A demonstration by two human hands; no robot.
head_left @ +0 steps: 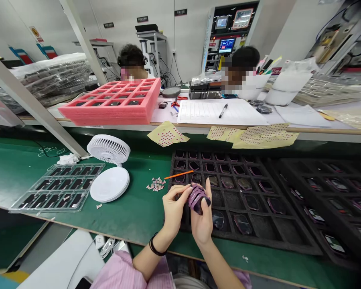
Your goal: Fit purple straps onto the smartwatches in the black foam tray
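My left hand (pixel 174 209) and right hand (pixel 202 224) grip a purple-wrapped oblong piece (pixel 199 198) just above a black foam compartment tray (pixel 258 236).

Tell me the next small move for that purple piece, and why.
Probably lower the purple piece, held by the left hand and right hand, into an empty cell of the black foam tray: both hands hold it just above the tray, and that cell looks unfilled.
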